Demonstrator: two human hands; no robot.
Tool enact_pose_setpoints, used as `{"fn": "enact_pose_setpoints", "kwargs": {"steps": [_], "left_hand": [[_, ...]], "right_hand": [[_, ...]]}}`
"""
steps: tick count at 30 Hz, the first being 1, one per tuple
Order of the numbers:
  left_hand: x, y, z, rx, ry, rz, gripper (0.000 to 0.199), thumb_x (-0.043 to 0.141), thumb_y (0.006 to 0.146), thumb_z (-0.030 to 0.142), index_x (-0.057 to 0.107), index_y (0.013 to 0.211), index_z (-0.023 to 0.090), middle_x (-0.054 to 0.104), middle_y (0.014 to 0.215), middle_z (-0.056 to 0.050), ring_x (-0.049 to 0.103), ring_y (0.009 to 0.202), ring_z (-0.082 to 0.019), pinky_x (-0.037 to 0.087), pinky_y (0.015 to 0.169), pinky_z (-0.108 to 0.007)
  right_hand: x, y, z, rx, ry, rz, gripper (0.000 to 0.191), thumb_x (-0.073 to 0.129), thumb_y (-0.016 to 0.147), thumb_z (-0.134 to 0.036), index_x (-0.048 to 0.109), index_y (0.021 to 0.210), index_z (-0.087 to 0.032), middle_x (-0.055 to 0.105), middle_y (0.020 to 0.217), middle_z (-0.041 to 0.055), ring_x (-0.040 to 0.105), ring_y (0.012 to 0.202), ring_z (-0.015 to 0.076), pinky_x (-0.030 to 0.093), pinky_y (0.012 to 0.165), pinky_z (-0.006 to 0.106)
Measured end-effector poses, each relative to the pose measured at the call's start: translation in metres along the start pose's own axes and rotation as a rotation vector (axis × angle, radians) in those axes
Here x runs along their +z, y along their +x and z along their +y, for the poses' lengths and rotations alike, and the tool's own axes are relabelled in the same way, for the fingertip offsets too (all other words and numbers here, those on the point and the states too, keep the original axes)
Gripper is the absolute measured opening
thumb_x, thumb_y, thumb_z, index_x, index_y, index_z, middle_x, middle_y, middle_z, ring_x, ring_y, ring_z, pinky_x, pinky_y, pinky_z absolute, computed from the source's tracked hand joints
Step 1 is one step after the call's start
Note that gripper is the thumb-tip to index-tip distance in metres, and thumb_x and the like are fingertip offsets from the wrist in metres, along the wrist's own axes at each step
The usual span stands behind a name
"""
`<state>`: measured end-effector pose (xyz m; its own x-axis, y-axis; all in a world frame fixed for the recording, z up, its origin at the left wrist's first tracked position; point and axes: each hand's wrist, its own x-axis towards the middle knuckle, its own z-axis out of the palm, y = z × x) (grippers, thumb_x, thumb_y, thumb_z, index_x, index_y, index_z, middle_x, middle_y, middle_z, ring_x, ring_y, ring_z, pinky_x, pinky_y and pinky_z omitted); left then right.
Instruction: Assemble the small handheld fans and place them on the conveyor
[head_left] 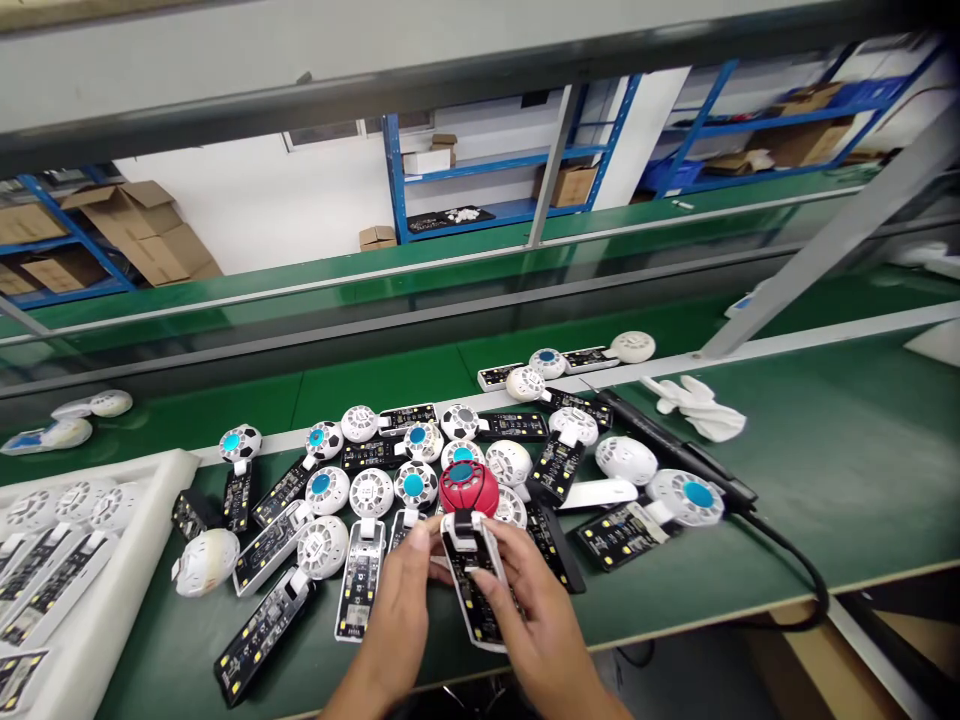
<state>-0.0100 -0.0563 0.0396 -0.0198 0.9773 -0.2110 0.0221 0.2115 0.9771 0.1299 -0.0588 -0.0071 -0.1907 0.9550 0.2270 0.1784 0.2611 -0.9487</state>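
2 hands on it now: left hand (397, 610) and right hand (536, 600) both closed around the red-topped gadget (461, 565). Looks like a hold-and-handle step; the next move calls for steadiness. White gadgets (371, 492) crowd behind it, counter (840, 470) edge close in front, open room well to its right.

The red-topped device (466, 548) is held board-side up.
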Motion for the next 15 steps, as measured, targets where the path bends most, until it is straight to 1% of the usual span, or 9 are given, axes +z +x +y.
{"fn": "enact_pose_setpoints", "kwargs": {"steps": [2,3,5,7,9,11,12,14,15], "left_hand": [[-0.001,0.006,0.001,-0.031,-0.236,-0.072,0.062,0.021,0.087,0.058,0.062,0.099,0.012,0.066,0.096,-0.012,0.059,0.088,-0.021,0.044,0.082,-0.035],[0.001,0.009,0.000,-0.043,-0.320,-0.111,0.065,0.021,0.086,0.060,0.063,0.098,0.012,0.066,0.098,-0.012,0.058,0.093,-0.022,0.042,0.086,-0.037],[0.005,0.011,-0.002,-0.072,-0.429,-0.180,0.064,0.024,0.084,0.062,0.062,0.104,0.014,0.065,0.104,-0.012,0.056,0.101,-0.024,0.038,0.093,-0.040],[0.012,0.012,-0.005,-0.135,-0.511,-0.236,0.062,0.027,0.083,0.063,0.059,0.110,0.017,0.064,0.107,-0.011,0.054,0.108,-0.025,0.036,0.097,-0.042],[0.018,0.010,-0.007,-0.202,-0.574,-0.243,0.064,0.026,0.082,0.064,0.060,0.108,0.017,0.065,0.106,-0.011,0.053,0.110,-0.025,0.035,0.098,-0.042],[0.022,0.009,-0.010,-0.220,-0.620,-0.195,0.070,0.022,0.081,0.067,0.063,0.105,0.015,0.065,0.104,-0.012,0.053,0.111,-0.026,0.036,0.099,-0.042],[0.023,0.009,-0.011,-0.203,-0.637,-0.150,0.072,0.022,0.080,0.068,0.062,0.105,0.015,0.065,0.105,-0.012,0.053,0.111,-0.026,0.036,0.099,-0.042],[0.025,0.008,-0.014,-0.127,-0.631,-0.019,0.069,0.028,0.079,0.068,0.059,0.108,0.015,0.064,0.108,-0.011,0.053,0.111,-0.026,0.036,0.099,-0.040],[0.025,0.008,-0.017,-0.079,-0.588,0.055,0.066,0.033,0.078,0.067,0.058,0.109,0.015,0.063,0.109,-0.011,0.053,0.110,-0.025,0.036,0.099,-0.039]], "right_hand": [[-0.005,0.011,-0.004,0.061,0.144,-0.021,0.033,0.041,0.091,-0.031,0.043,0.123,-0.022,0.053,0.123,0.0103,0.052,0.112,0.0209,0.045,0.094,0.034],[-0.007,0.016,-0.006,0.079,0.191,-0.029,0.034,0.042,0.091,-0.032,0.043,0.124,-0.022,0.053,0.124,0.0099,0.052,0.113,0.0208,0.045,0.095,0.034],[-0.010,0.024,-0.008,0.086,0.235,-0.062,0.036,0.042,0.091,-0.034,0.044,0.125,-0.023,0.053,0.125,0.0095,0.051,0.115,0.0214,0.044,0.096,0.035],[-0.009,0.027,-0.009,0.083,0.248,-0.099,0.036,0.041,0.091,-0.035,0.046,0.124,-0.022,0.055,0.123,0.0097,0.050,0.115,0.0221,0.043,0.096,0.036],[-0.007,0.026,-0.011,0.089,0.225,-0.123,0.035,0.038,0.092,-0.035,0.046,0.124,-0.022,0.056,0.122,0.0096,0.049,0.116,0.0221,0.042,0.098,0.038],[-0.004,0.025,-0.015,0.058,0.152,-0.140,0.035,0.037,0.092,-0.033,0.046,0.124,-0.023,0.053,0.124,0.0093,0.046,0.119,0.0220,0.039,0.100,0.039],[-0.004,0.024,-0.017,0.021,0.098,-0.151,0.034,0.038,0.091,-0.032,0.046,0.124,-0.024,0.051,0.126,0.0091,0.045,0.120,0.0224,0.037,0.101,0.039],[-0.002,0.026,-0.024,-0.068,-0.010,-0.144,0.035,0.043,0.089,-0.034,0.047,0.122,-0.024,0.048,0.125,0.0091,0.043,0.119,0.0239,0.037,0.100,0.040],[-0.001,0.028,-0.027,-0.101,-0.053,-0.117,0.036,0.046,0.087,-0.036,0.048,0.120,-0.024,0.047,0.123,0.0093,0.044,0.117,0.0247,0.039,0.098,0.040]]}}
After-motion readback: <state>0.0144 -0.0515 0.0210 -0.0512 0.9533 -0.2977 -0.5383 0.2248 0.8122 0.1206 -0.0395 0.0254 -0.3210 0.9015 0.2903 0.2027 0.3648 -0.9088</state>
